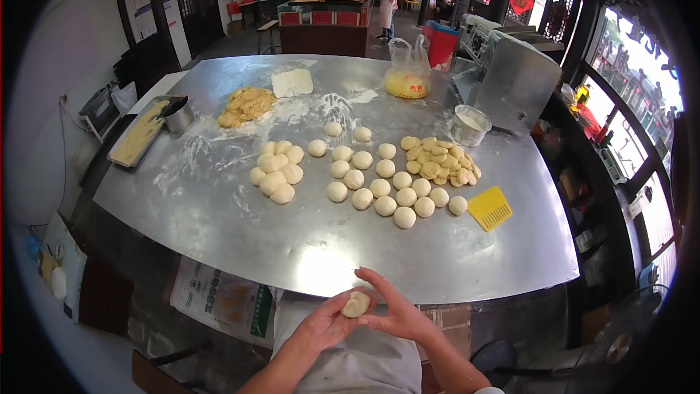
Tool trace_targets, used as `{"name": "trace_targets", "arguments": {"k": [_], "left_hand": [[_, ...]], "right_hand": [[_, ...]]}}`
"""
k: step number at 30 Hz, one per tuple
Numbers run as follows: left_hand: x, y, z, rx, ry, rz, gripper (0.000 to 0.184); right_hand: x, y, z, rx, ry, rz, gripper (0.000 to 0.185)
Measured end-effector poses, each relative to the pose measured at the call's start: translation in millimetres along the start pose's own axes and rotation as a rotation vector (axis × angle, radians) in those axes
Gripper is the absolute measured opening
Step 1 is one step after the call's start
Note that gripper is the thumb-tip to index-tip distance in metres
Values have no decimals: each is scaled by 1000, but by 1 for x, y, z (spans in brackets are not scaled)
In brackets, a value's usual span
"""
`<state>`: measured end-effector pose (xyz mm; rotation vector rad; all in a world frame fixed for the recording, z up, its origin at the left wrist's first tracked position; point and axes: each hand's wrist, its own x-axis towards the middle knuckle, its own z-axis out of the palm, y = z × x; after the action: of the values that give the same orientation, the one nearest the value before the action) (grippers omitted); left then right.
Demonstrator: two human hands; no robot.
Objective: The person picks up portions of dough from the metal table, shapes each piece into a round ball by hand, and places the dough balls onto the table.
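Note:
A pale dough piece [355,304] is held at the table's front edge, in front of my body. My left hand [328,322] is wrapped round it from the left. My right hand [397,310] touches its right side with the thumb, its other fingers stretched out and apart. Beyond my hands, round dough balls [362,198] lie spread over the middle of the metal table [219,222]. A stacked group of balls [282,193] sits to their left. Flatter, yellowish dough pieces [437,160] are heaped at the right, near a yellow scraper [490,209].
A brown dough mass [246,106], a white slab [292,82], a tray [131,133] and a metal cup [177,115] stand at the back left. A plastic bag [407,82], a bowl [470,125] and a metal machine [516,84] are at the back right. A person [388,6] stands farther back.

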<state>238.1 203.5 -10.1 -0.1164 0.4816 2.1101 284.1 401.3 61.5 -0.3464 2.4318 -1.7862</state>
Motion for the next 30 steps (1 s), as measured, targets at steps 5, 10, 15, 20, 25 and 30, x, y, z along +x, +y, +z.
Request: {"name": "trace_targets", "arguments": {"k": [5,10,15,20,25,30], "left_hand": [[13,-16,10,165,199,62,42],[16,-21,15,274,342,83,41],[0,7,4,-51,-122,-96,41],[-8,11,36,239,225,-123,47],[-13,17,60,134,212,-35,50],[-11,-8,51,82,169,136,44]], "right_hand": [[0,30,24,-594,126,-57,66],[8,39,30,-547,100,-173,56],[13,24,29,-320,54,-134,57],[17,26,40,-204,94,-184,57],[18,41,42,-143,226,-154,46],[15,31,53,248,404,-36,46]]}}
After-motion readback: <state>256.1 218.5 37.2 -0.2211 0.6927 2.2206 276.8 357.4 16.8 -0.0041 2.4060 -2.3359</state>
